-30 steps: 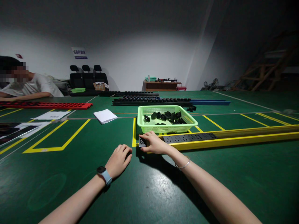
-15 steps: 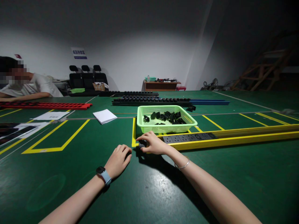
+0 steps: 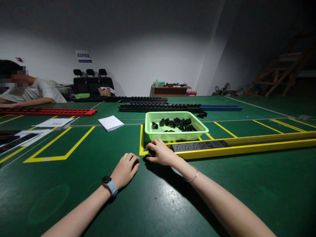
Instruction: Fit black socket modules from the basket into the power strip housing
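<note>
Seen from the head camera, the right hand [image 3: 161, 153] has now curled over the small black end piece [image 3: 151, 152] at the left tip of the long yellow rail [image 3: 247, 148]. The piece's pale face is hidden, and the hand seems to be pressing it home. The left hand [image 3: 126, 168] lies curled and empty on the green counter [image 3: 74, 184].

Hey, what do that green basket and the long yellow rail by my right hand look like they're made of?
The green basket: likely moulded plastic, judging by its fine mesh walls, uniform bright colour and soft sheen. The yellow rail: probably painted or coated metal, maybe plastic; long straight edges, smooth, faintly glossy face. The look leaves it open.
</note>
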`<state>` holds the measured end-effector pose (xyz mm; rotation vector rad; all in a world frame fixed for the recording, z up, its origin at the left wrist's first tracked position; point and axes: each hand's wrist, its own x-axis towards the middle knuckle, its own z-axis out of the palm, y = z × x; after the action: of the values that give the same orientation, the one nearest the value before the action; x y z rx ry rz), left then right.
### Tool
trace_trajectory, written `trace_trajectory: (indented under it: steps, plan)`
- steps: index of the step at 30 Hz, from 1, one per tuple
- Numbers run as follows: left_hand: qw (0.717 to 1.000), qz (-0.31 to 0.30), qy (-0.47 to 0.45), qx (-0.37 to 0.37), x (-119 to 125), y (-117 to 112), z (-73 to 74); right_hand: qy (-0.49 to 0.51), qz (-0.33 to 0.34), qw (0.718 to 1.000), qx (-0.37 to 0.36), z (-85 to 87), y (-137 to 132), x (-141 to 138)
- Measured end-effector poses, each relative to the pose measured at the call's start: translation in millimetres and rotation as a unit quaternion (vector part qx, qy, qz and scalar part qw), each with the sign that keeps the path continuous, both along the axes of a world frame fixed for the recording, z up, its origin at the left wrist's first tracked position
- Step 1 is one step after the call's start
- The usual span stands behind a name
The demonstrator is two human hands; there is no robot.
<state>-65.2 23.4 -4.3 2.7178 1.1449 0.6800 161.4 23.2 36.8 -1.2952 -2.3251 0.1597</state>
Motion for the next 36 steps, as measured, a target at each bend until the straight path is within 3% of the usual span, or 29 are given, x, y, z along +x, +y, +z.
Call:
trace_trajectory:
  steps: [17, 22, 27, 36]
  plan:
    - [1.000, -0.004, -0.004, 0.000, 0.2, -0.2, 1.4, -0.009, -0.045, 0.997, 0.058, -5.5, -1.1, -5.6]
    - [1.000, -0.006, -0.008, 0.003, -0.1, -0.3, 1.0, -0.035, -0.049, 0.996, 0.064, 0.5, -3.0, -4.1]
    - [1.000, -0.004, -0.004, -0.002, -0.1, -0.3, 0.5, -0.059, -0.040, 0.997, -0.009, 14.3, -3.5, 14.3]
    - [1.000, -0.002, 0.001, -0.012, -0.4, -0.6, 1.8, 0.017, -0.034, 0.987, -0.159, 38.1, 3.4, 41.3]
